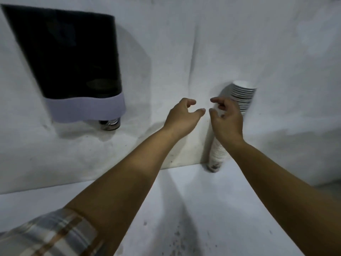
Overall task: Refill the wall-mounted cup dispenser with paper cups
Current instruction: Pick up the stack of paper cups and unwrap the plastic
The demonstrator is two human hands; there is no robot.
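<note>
A tall stack of white paper cups [242, 97] leans against the white wall, its foot [215, 159] resting on the counter. The stack's middle is hidden behind my right hand [227, 119], which hovers in front of it with fingers curled and apart, holding nothing. My left hand [182, 115] floats just left of it, fingers spread, thumb and fingertips almost facing those of the right hand. A dark wall-mounted dispenser [73, 58] with a pale lower band and a chrome spout [109, 123] hangs at the upper left, well away from both hands.
A white counter [184, 209] runs below the wall, speckled with dark spots near the front. A plaid sleeve [48, 235] covers my left upper arm at the bottom left corner. The wall [239, 43] fills the background.
</note>
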